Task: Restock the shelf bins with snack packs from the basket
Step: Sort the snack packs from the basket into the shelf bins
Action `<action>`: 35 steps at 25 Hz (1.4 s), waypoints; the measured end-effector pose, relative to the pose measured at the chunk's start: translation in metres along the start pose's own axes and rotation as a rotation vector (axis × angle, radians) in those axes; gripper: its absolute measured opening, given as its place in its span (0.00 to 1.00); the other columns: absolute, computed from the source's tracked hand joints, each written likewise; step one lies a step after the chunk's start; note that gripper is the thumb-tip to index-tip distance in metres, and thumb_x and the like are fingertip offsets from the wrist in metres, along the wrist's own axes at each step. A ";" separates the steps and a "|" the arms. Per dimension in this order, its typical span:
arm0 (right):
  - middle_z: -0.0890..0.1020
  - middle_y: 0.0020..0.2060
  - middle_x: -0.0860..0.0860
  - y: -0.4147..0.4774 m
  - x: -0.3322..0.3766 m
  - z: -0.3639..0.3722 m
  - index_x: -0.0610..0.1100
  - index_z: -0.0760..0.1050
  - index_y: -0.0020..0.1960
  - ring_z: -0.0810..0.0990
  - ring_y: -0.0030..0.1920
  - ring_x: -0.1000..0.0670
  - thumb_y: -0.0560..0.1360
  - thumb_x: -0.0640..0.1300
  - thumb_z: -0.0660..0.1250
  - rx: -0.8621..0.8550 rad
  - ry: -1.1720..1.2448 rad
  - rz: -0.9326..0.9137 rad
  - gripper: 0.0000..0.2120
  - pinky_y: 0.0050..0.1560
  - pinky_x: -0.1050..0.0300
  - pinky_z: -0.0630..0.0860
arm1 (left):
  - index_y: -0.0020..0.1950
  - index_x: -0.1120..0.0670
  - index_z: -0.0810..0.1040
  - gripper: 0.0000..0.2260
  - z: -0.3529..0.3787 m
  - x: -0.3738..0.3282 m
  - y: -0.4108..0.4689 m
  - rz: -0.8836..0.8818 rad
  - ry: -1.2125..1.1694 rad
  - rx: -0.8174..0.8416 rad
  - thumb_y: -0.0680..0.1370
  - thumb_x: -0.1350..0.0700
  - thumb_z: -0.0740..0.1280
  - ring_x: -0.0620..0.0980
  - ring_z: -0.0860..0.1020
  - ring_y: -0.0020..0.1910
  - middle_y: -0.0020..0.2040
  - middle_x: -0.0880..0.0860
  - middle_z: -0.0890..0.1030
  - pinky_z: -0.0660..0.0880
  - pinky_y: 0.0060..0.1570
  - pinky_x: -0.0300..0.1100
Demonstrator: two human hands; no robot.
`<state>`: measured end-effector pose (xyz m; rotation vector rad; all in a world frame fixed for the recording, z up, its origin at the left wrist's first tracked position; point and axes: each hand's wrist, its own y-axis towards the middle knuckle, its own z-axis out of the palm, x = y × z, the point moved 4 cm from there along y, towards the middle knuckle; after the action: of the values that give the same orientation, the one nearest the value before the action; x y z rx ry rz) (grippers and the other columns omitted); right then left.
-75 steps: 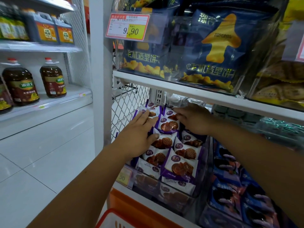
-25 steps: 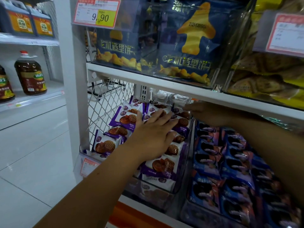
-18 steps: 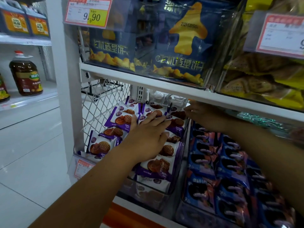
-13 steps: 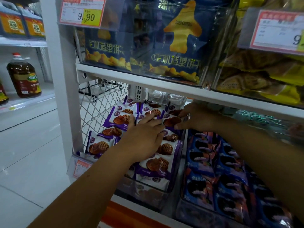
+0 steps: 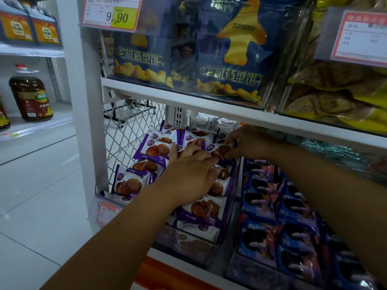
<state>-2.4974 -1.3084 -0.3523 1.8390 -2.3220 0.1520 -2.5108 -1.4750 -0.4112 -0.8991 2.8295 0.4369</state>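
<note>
A clear shelf bin point(image 5: 194, 245) on the lower shelf is filled with purple-and-white waffle snack packs point(image 5: 201, 210). My left hand point(image 5: 189, 176) lies palm down on the packs in the middle of the bin, fingers spread toward the back. My right hand point(image 5: 249, 143) reaches in under the upper shelf and pinches one purple waffle pack point(image 5: 219, 148) at the back right of the bin. The basket is out of view.
A neighbouring bin holds blue snack packs point(image 5: 272, 208). The white upper shelf point(image 5: 209, 103) carries dark blue snack bags point(image 5: 232, 59) and yellow packs point(image 5: 335, 97). A wire mesh side panel point(image 5: 127, 130) borders the bin. Oil bottles point(image 5: 30, 95) stand on the left shelving.
My right hand has come forward from the back of the bin and closed its fingers on a waffle pack. My left hand stays pressed on the packs, shifted slightly.
</note>
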 end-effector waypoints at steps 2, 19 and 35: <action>0.76 0.60 0.47 0.000 -0.003 -0.001 0.48 0.76 0.64 0.72 0.51 0.51 0.71 0.52 0.74 -0.013 0.058 -0.004 0.23 0.47 0.60 0.67 | 0.75 0.46 0.65 0.21 0.002 0.000 0.000 0.006 0.005 0.015 0.84 0.45 0.48 0.44 0.51 0.73 0.70 0.40 0.65 0.35 0.73 0.63; 0.58 0.75 0.51 -0.033 0.020 0.019 0.58 0.78 0.52 0.50 0.76 0.42 0.72 0.60 0.70 0.033 -0.167 -0.029 0.11 0.74 0.39 0.50 | 0.78 0.40 0.52 0.22 -0.005 0.041 -0.021 -0.071 0.051 0.008 0.84 0.43 0.45 0.42 0.40 0.78 0.79 0.40 0.46 0.36 0.75 0.55; 0.74 0.63 0.45 -0.026 0.034 0.036 0.45 0.78 0.59 0.68 0.67 0.42 0.69 0.71 0.64 0.020 -0.365 0.120 0.33 0.68 0.41 0.66 | 0.75 0.31 0.49 0.22 0.000 0.044 -0.046 -0.103 -0.013 0.101 0.81 0.37 0.45 0.42 0.36 0.77 0.79 0.38 0.43 0.34 0.73 0.62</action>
<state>-2.4823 -1.3538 -0.3814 1.8680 -2.6802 -0.1601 -2.5194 -1.5344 -0.4317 -1.0116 2.7498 0.2836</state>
